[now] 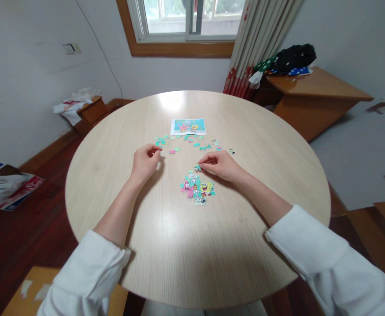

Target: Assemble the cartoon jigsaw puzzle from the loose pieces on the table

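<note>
A partly joined jigsaw puzzle point(196, 188) with pink, white and yellow cartoon figures lies on the round table point(192, 245). Just above its top edge, my right hand point(219, 165) pinches a teal puzzle piece point(197, 167) between thumb and fingertips. My left hand point(146, 161) hovers over the table left of the puzzle, fingers curled and closed near some loose pieces; whether anything sits in that pinch is hidden. Loose puzzle pieces point(162, 141) in teal, pink and pale green are scattered beyond both hands. Behind them lies the reference picture point(188, 126).
A dark loose piece point(232, 151) lies apart on the right. Beyond the table stand a wooden desk point(324, 85) with cloth on it and a patterned curtain point(250, 48) by the window point(188, 17). Bags and paper point(4, 186) rest on the floor at left.
</note>
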### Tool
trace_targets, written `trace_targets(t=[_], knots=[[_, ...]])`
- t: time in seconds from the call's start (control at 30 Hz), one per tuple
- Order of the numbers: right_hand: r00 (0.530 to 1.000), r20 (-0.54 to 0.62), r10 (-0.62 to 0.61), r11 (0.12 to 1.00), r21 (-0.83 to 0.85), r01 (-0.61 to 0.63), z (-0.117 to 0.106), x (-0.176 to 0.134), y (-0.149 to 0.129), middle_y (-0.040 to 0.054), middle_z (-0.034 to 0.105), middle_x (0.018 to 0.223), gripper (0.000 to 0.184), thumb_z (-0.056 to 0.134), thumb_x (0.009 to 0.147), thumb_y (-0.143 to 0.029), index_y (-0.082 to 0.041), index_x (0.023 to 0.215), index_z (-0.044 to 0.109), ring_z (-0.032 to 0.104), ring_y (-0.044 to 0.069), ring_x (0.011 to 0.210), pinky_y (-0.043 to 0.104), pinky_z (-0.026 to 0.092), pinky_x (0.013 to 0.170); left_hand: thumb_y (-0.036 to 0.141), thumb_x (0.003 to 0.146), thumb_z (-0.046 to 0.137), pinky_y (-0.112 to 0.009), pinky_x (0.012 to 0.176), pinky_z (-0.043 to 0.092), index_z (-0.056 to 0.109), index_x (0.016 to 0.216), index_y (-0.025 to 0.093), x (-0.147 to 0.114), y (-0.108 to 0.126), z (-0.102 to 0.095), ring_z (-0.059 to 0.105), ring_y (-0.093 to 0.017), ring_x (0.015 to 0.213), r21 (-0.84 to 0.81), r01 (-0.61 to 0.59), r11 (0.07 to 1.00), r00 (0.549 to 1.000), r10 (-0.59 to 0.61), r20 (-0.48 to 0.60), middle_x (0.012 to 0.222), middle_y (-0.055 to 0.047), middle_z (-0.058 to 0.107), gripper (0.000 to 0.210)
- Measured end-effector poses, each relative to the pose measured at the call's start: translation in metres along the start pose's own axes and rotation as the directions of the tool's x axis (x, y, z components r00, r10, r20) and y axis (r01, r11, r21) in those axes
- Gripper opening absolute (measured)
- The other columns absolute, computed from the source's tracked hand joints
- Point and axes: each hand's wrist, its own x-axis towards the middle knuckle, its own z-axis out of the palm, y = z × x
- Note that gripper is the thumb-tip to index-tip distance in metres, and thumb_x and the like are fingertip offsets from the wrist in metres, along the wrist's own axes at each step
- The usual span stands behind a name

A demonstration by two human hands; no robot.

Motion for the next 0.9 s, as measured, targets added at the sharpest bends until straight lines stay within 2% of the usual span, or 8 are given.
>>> trace_targets(t=[0.2, 0.37, 0.57, 0.9], knots=[[1.000, 0.002, -0.005, 1.000, -0.024, 0.005, 0.0006, 0.0000, 0.0001, 0.0047, 0.069, 0.069, 0.005, 0.066, 0.065, -0.019, -0.017, 0.067, 0.069, 0.062, 0.015, 0.066, 0.031, 0.050, 0.068, 0.019, 0.070, 0.052, -0.025, 0.059, 0.041, 0.066, 0.071, 0.016, 0.0001, -0.0009, 0.0000, 0.053, -0.013, 0.059, 0.008, -0.003, 1.000, 1.000, 0.003, -0.001, 0.066, -0.002, 0.064, 0.015], [0.996, 0.083, -0.035, 0.999, -0.036, 0.038, 0.0014, -0.0016, 0.0004, 0.0041, 0.069, 0.072, 0.014, 0.062, 0.070, -0.019, -0.016, 0.078, 0.073, 0.060, 0.014, 0.067, 0.031, 0.048, 0.069, 0.019, 0.070, 0.052, -0.026, 0.060, 0.041, 0.066, 0.071, 0.015, -0.0005, 0.0009, -0.0006, 0.054, -0.013, 0.060, 0.003, 0.000, 1.000, 1.000, 0.000, 0.003, 0.067, -0.002, 0.065, 0.015], [0.989, 0.118, -0.090, 0.993, -0.061, 0.098, 0.0022, -0.0007, 0.0019, 0.0043, 0.070, 0.075, 0.016, 0.059, 0.073, -0.018, -0.015, 0.078, 0.074, 0.059, 0.013, 0.069, 0.030, 0.047, 0.069, 0.017, 0.069, 0.052, -0.025, 0.058, 0.040, 0.066, 0.072, 0.014, 0.0002, -0.0011, 0.0000, 0.053, -0.012, 0.059, -0.018, -0.003, 1.000, 1.000, 0.003, 0.000, 0.065, -0.001, 0.064, 0.015], [0.992, 0.113, -0.047, 0.998, -0.032, 0.051, 0.0024, -0.0017, 0.0021, 0.0028, 0.068, 0.069, 0.011, 0.063, 0.068, -0.022, -0.016, 0.072, 0.071, 0.059, 0.014, 0.067, 0.029, 0.046, 0.065, 0.016, 0.069, 0.053, -0.025, 0.058, 0.040, 0.067, 0.072, 0.013, -0.0002, 0.0005, -0.0001, 0.053, -0.012, 0.058, -0.013, -0.002, 1.000, 1.000, 0.002, -0.002, 0.064, -0.001, 0.064, 0.015]])
